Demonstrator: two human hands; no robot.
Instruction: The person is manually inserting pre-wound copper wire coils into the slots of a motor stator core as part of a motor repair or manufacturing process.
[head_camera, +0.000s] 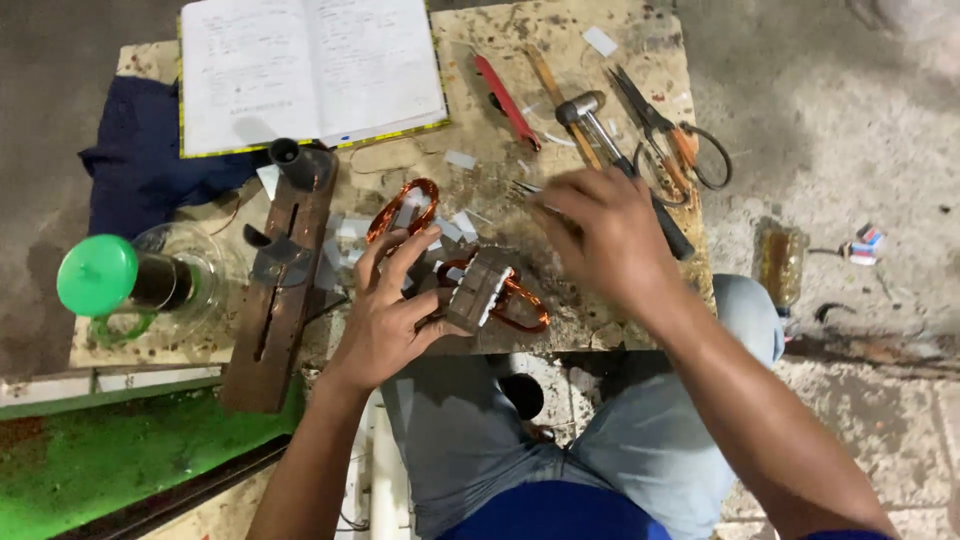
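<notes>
Worn, stained counter (600, 300) on concrete floor, seen from above seated person's knees. Open notebook (310, 65) at far edge, dark blue cloth (140, 170) beside it. Wooden jig (280, 290) lies left of centre, green-capped bottle (110, 275) at left edge. Hammer (600, 130), scissors (665, 135), red cutter (505, 100) lie far right. Left hand (385, 315) grips small grey slotted core (480, 288) wound with copper wire coil (525, 305), near counter's front edge. Second copper coil (400, 210) lies just behind. Right hand (610, 235) blurred above counter, fingers pinched on thin wire; grip unclear.
</notes>
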